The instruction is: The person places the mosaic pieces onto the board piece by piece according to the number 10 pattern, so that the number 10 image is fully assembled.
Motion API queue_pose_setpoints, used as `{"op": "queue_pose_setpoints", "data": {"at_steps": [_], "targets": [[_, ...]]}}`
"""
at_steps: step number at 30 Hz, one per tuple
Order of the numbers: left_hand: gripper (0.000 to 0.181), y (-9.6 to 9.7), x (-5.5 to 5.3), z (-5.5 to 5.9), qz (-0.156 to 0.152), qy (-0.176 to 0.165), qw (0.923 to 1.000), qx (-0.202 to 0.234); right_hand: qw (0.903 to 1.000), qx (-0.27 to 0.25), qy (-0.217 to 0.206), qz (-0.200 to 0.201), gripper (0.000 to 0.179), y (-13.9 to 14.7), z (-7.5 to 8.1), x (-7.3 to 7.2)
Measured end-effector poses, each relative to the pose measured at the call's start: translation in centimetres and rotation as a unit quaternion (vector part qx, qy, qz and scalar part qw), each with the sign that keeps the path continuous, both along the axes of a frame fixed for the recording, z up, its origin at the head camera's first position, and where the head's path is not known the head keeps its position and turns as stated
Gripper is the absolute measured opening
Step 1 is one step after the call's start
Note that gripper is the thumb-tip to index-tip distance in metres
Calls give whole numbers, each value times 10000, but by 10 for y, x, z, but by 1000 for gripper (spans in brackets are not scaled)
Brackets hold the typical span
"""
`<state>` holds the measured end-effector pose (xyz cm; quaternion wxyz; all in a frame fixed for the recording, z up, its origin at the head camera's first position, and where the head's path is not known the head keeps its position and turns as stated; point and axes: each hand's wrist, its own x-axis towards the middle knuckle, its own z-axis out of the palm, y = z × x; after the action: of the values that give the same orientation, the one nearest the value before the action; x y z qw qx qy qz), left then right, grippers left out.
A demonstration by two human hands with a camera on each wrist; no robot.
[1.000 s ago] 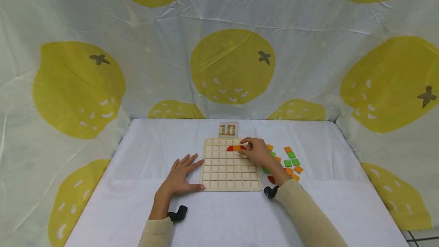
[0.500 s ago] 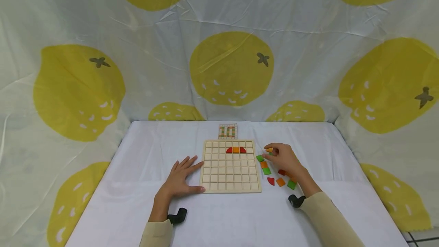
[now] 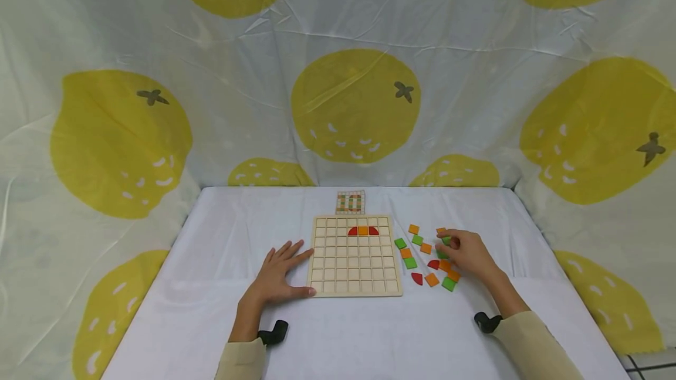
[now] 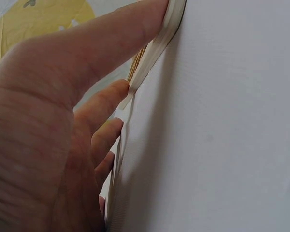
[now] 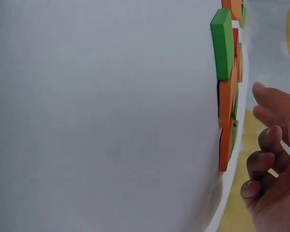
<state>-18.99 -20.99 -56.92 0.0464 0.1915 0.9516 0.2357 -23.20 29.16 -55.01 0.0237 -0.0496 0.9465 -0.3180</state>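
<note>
A wooden grid board [image 3: 343, 274] lies mid-table, with an orange square tile [image 3: 363, 231] between two red quarter-round tiles [image 3: 374, 231] in its second row from the top. My left hand [image 3: 277, 274] spreads its fingers at the board's left side, with the thumb and index fingertip right at the edge. In the left wrist view, the thumb [image 4: 101, 48] reaches the board's rim. My right hand [image 3: 469, 251] is over the loose tiles at the right. Nothing shows between its thumb and index finger; in the right wrist view the other fingers [image 5: 261, 164] curl inward.
Several loose green tiles [image 3: 410, 263], orange tiles [image 3: 432, 280] and red quarter-round tiles [image 3: 417, 278] lie scattered right of the board. A small printed pattern card [image 3: 351, 202] lies behind the board. A lemon-print cloth [image 3: 459, 110] hangs at the back.
My right hand has moved from the red quarter-round tile on the board rightward across the loose tiles to their far right side. The left hand stays at the board's edge.
</note>
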Motion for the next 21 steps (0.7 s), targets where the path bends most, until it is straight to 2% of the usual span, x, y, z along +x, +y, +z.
{"op": "queue_pose_setpoints", "data": {"at_steps": [10, 21], "targets": [[97, 0, 1, 1, 1, -13, 10000, 6, 9997, 125, 17, -192, 35, 26, -6, 10], [97, 1, 1, 3, 29, -92, 9999, 62, 9989, 224, -213, -348, 42, 33, -6, 14]]}}
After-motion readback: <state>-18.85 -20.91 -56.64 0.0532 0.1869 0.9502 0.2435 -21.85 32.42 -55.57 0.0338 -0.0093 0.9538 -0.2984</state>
